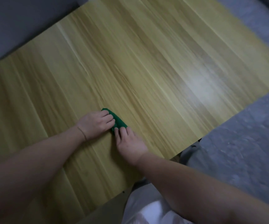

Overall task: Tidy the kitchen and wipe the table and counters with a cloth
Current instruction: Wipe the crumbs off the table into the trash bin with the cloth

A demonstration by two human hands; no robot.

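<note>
Fingers [108, 118] of the left hand [96, 124] are curled close together onto one long edge of the green cloth [118, 121], gripping it, while those of the right hand [131, 143] are laid nearly straight, tips pressed on the cloth's near end. The cloth is bunched into a narrow strip and lies on the wooden surface [162, 70], near the edge closest to the person. Its long axis is seen running diagonally, from the right-hand fingertips away and to the left. Both hands are touching it, so neither is nearer. Most of the surface lies beyond and to the right of the cloth; a wiping stroke is judged best driven that way, across the strip's long axis
</note>
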